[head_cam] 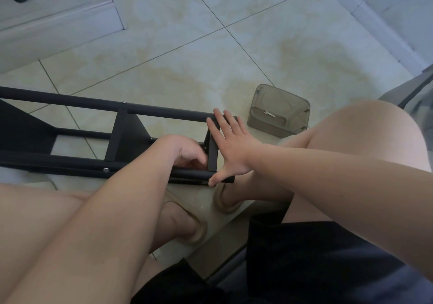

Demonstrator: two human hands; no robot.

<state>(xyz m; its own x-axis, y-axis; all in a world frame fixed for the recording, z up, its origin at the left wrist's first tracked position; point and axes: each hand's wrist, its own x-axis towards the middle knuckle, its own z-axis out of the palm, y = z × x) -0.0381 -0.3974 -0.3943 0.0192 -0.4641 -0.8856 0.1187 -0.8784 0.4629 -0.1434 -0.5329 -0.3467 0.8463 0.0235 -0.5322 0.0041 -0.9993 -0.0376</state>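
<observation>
A black metal frame (98, 107) of tubes and flat cross pieces lies on its side on the tiled floor in front of my knees. My right hand (230, 143) is spread flat over its near end, fingers on the upper tube and thumb on the lower tube. My left hand (187, 152) reaches inside the frame beside the end cross piece (212, 153), fingers curled; what they hold is hidden.
A translucent grey plastic box (278, 111) with a small flat wrench (269, 114) inside stands on the floor right of the frame. My slippered feet (225, 200) are just below the frame. A white cabinet base (58, 22) is at the far left, a wall skirting (375, 20) at the far right.
</observation>
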